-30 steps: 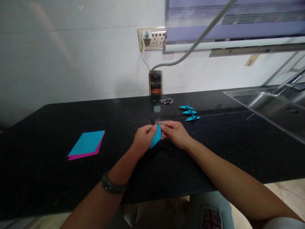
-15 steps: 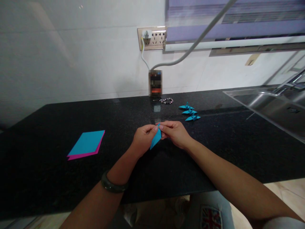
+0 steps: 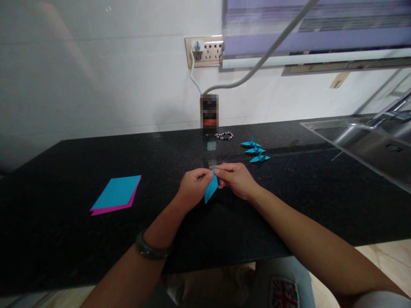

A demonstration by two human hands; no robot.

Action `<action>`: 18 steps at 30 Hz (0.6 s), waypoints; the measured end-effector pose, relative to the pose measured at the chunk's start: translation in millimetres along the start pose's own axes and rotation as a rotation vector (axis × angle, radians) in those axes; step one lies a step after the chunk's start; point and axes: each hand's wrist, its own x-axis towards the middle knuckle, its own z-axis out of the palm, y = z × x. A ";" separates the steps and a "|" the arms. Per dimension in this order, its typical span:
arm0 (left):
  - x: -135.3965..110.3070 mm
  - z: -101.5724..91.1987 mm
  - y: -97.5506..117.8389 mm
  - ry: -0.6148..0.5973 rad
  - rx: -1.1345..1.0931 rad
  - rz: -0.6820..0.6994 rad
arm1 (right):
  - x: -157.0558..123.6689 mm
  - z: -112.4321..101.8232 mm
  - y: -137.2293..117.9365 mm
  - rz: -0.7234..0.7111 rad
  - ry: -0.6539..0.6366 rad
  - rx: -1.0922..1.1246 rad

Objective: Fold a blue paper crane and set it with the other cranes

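Observation:
A folded piece of blue origami paper (image 3: pixel 210 190) is pinched between both hands above the dark countertop, its pointed end hanging down toward me. My left hand (image 3: pixel 193 187) grips its upper left edge with thumb and fingers. On the other side, my right hand (image 3: pixel 236 179) pinches the upper tip, fingers curled behind the paper. The fingertips partly cover the top folds. Beyond my right hand lie three finished blue paper cranes (image 3: pixel 259 158) in a short row. Off to the left rests a stack of square paper (image 3: pixel 117 192), blue on top and pink beneath.
A phone-like pixelated object (image 3: pixel 209 112) leans against the wall, with a beaded strap (image 3: pixel 224 136) at its base. The steel sink (image 3: pixel 369 141) is set into the black countertop (image 3: pixel 80 162) at right. A grey cable arm (image 3: pixel 257 64) crosses overhead near the wall socket (image 3: pixel 205 52).
The lower point of the held blue paper has swung slightly right and down. Both hands stay almost in place, still pinching it.

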 end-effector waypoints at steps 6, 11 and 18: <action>-1.0 1.4 -0.6 0.026 0.014 -0.039 | -0.4 1.4 -0.6 0.032 0.002 0.001; -1.9 1.1 1.7 0.022 0.037 -0.033 | -0.9 2.5 -3.0 0.040 0.039 -0.015; -2.4 2.1 0.7 -0.034 0.042 -0.008 | 0.8 1.9 -0.9 -0.014 0.014 -0.111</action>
